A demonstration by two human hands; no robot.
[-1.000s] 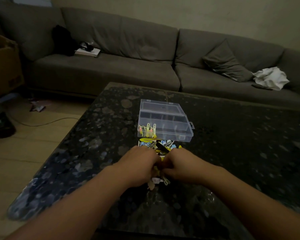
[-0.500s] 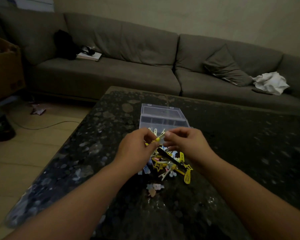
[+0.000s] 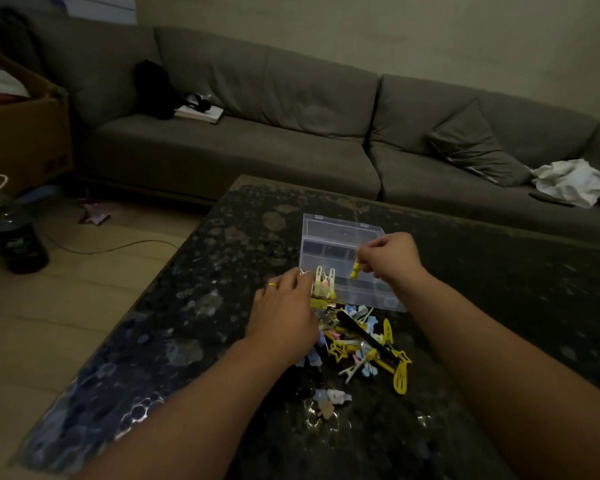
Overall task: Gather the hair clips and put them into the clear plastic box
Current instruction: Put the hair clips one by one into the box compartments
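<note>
**Clip over the box, pile still waiting**

Start at your left hand [image 3: 284, 313], at about 9 o'clock from the clear plastic box [image 3: 343, 258]. It lies over the near-left corner, fingers curled against the pale clips [image 3: 323, 284] standing in the front compartment; whether it pinches one or only steadies the box, you cannot tell in this dim light.

Moving right, your right hand [image 3: 392, 258] hovers over the middle of the open box, thumb and forefinger closed on a small yellow clip [image 3: 354, 271] that hangs just above a compartment.

The loose hair clips [image 3: 361, 341] lie heaped on the dark stone table [image 3: 222, 306] at 6 o'clock from the box, touching its front edge.

Risks, as I judge them: let go early and the yellow clip may strike a divider and skip out. Your left wrist sits over the heap and could sweep clips toward the table's edge.

The box's inner walls are faint, and your forearms hide part of the heap.
</note>
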